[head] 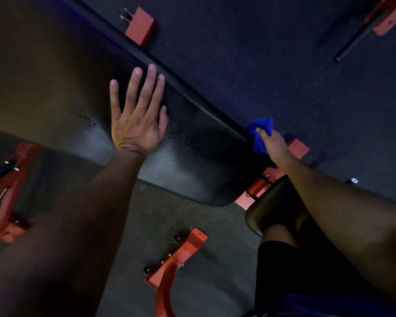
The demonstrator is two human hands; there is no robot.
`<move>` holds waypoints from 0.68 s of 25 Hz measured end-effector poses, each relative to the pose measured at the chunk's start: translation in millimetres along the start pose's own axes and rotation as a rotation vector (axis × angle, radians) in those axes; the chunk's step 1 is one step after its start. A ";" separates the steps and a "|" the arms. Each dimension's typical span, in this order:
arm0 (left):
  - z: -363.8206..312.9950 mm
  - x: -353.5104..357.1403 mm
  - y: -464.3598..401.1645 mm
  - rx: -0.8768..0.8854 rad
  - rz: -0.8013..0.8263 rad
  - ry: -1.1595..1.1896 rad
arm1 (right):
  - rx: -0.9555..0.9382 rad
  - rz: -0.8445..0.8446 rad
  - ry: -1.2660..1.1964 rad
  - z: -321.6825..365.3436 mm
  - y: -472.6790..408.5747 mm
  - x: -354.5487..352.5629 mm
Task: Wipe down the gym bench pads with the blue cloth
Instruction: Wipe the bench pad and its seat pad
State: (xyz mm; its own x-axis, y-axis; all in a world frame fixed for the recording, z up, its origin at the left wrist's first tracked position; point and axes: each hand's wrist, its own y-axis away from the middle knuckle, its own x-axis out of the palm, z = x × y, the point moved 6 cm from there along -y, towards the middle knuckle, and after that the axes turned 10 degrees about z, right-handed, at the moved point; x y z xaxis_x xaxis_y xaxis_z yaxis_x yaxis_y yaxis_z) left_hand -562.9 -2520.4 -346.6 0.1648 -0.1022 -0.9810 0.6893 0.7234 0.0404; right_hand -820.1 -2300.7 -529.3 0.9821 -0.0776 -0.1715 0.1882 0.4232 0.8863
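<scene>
With the left hand flat and spread, the right hand pinching the blue cloth at the bench pad edge risks missing the droplets.

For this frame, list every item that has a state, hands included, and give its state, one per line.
Left hand: open, flat on the pad, holding nothing.
Right hand: closed on the blue cloth.
Blue cloth: bunched, pressed against the pad's far edge.
Bench pad: wet, droplets beside the left hand, not yet wiped there.
Orange frame: standing on the floor, untouched.
</scene>
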 end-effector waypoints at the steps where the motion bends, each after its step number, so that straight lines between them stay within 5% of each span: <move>1: 0.4 -1.1 -1.1 -0.001 -0.006 0.002 | 0.085 -0.003 -0.050 -8.5 -2.4 -4.1; 4: -0.2 -2.8 0.1 -0.007 -0.025 0.013 | 0.254 0.018 -0.137 -11.3 -0.3 -3.4; 9: 0.5 -1.1 -0.1 -0.009 -0.022 0.024 | -0.184 -0.085 0.099 96.9 10.5 31.7; 12: 1.3 -0.5 -1.0 -0.008 -0.004 0.026 | -0.310 -0.108 0.127 96.2 26.2 32.7; 17: 0.4 -0.8 0.5 -0.008 0.000 0.033 | 0.012 -0.077 0.099 2.0 8.1 -8.9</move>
State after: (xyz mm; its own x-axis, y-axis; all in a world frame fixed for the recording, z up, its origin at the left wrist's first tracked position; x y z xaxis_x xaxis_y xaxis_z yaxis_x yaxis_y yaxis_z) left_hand -562.4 -2520.3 -345.7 0.1416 -0.0798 -0.9867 0.6838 0.7286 0.0392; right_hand -827.2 -2298.4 -519.7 0.9598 -0.0199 -0.2801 0.2635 0.4086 0.8739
